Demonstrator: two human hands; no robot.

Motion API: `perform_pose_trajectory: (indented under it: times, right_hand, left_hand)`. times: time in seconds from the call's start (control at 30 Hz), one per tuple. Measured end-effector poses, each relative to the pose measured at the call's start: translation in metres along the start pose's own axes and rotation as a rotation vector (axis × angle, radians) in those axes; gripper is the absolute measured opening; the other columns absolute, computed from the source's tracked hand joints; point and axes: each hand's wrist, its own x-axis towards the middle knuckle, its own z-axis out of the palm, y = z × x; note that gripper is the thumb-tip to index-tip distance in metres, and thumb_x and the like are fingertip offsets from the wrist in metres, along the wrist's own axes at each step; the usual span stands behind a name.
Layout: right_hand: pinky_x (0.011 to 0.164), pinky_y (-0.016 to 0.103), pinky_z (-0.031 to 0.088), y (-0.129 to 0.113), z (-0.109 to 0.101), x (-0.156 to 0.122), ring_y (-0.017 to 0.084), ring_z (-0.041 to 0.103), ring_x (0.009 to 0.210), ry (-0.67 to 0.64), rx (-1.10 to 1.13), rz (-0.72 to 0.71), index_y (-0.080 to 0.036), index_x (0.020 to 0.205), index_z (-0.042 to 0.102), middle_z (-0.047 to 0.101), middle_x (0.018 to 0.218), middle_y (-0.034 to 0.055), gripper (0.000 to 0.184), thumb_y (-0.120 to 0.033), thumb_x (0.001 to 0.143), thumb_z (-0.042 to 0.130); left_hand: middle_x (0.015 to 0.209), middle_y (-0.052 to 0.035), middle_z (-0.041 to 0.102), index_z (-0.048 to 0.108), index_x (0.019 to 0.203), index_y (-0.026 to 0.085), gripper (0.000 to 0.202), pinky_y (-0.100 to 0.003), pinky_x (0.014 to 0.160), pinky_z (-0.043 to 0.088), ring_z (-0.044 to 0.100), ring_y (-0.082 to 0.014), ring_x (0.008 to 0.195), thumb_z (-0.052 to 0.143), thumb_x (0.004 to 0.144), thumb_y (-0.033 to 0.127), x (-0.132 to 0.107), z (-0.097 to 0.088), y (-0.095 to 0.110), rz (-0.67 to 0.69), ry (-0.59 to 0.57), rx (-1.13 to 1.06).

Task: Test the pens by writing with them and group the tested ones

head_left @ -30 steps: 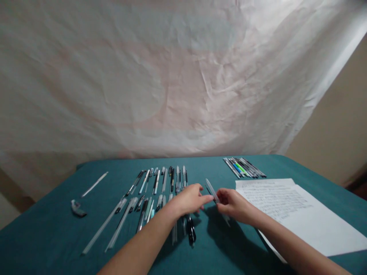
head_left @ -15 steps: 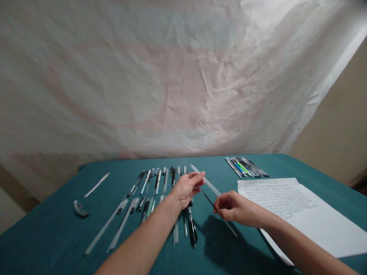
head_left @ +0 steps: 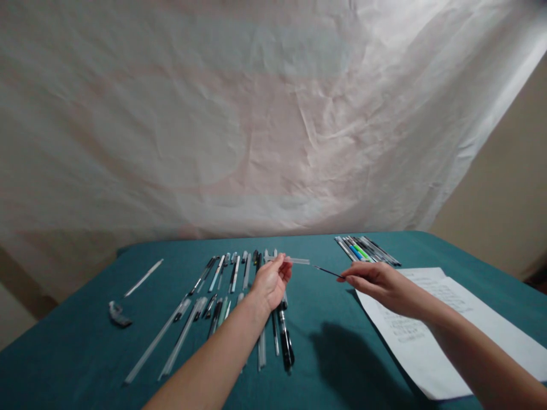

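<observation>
My left hand is closed on a clear plastic pen barrel, which points right, nearly level, above the table. Its left part is partly covered by the fingers. To the right, my right hand pinches a thin dark pen refill between thumb and fingers. The refill's tip points left toward the barrel's open end, with a small gap between them. Below and beside my left hand lie several pen parts, among them a black-gripped pen and clear barrels.
A teal cloth covers the table. Rows of pens and caps lie left of centre. Farther left are a white stick and a grey curved object. Pens lie back right; handwritten paper sheets lie at right.
The clear barrel has swung from a diagonal slant to nearly level in my left hand. My right hand has moved right and up with the refill, now clear of the barrel.
</observation>
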Motion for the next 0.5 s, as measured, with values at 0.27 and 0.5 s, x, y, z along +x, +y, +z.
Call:
perform_pose_trajectory:
  times: [0.27, 0.5]
  right_hand:
    - [0.044, 0.022, 0.025, 0.003, -0.002, 0.0, 0.009, 0.038, 0.05, 0.015, -0.085, -0.016, -0.015, 0.091, 0.069, 0.053, 0.064, 0.0015, 0.031, -0.033, 0.083, 0.045]
    - [0.046, 0.022, 0.03, 0.0, 0.0, 0.002, 0.01, 0.042, 0.053, -0.023, -0.118, -0.002, -0.017, 0.084, 0.07, 0.054, 0.066, 0.0024, 0.029, -0.033, 0.081, 0.046]
  left_hand:
    - [0.064, -0.0031, 0.062, 0.058, 0.073, 0.011, 0.011, -0.017, 0.053, 0.046, 0.059, -0.0073, 0.055, 0.053, 0.082, 0.009, -0.004, 0.002, -0.002, 0.008, -0.014, 0.018]
    - [0.066, -0.0031, 0.062, 0.059, 0.072, 0.011, 0.008, -0.017, 0.054, 0.046, 0.058, -0.0076, 0.056, 0.057, 0.08, 0.011, -0.008, 0.005, -0.011, 0.012, -0.036, 0.052]
